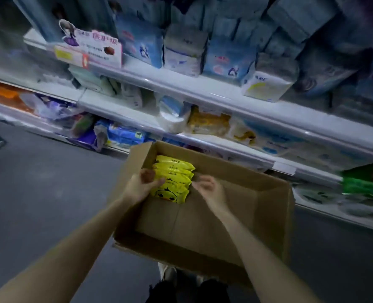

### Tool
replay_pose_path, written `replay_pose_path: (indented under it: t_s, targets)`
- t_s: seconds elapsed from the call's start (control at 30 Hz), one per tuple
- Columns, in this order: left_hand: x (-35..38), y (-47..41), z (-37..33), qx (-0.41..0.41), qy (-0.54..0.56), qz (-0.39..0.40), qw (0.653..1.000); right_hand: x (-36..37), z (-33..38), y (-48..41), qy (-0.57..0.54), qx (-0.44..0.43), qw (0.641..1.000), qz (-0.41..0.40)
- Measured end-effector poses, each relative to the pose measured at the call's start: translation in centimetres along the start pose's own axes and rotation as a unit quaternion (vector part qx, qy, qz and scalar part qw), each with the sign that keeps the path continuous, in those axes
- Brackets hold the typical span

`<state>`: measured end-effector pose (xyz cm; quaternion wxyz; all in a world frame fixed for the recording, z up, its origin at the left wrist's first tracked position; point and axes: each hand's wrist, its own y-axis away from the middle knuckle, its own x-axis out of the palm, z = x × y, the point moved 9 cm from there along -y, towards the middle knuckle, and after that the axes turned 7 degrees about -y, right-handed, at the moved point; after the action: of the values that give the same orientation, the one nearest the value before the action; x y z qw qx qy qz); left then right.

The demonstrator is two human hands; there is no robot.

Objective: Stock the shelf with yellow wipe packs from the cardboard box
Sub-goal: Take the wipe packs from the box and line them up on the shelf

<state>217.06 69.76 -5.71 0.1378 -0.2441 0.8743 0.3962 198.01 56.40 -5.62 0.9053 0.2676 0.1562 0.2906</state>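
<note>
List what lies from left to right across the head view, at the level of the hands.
grey floor → left hand → yellow wipe packs → right hand → right wall of the cardboard box → green packs

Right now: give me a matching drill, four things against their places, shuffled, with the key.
Things:
1. yellow wipe packs
2. left hand
3. right hand
4. green packs

Places:
A. lowest shelf, far right
B. at the stack's right edge
C. stacked inside the cardboard box
D. at the stack's left edge

Pairs: 1-C, 2-D, 3-B, 4-A
</note>
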Motion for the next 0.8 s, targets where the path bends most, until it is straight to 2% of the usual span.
replay_pose_path:
  t_s: [0.1, 0.33, 0.6, 0.8]
  targets:
    - [1.9, -1.8, 2.8, -0.028, -0.02, 0.003, 0.999, 1.3, -4.1, -1.9, 0.011, 0.039, 0.999, 0.001]
    - [6.0, -6.0, 8.4, -0.084, 0.024, 0.022, 0.996, 3.2, -10.8, -5.8, 0.031, 0.102, 0.994, 0.011]
    - [8.2, -8.9, 11.3, -0.086, 0.035, -0.007, 0.996, 5.2, -15.4, -8.1, -0.009, 0.161, 0.986, 0.031]
    - [8.4, -9.8, 12.3, -0.11, -0.011, -0.039, 0.993, 5.2, -16.6, -8.3, -0.022, 0.159, 0.987, 0.011]
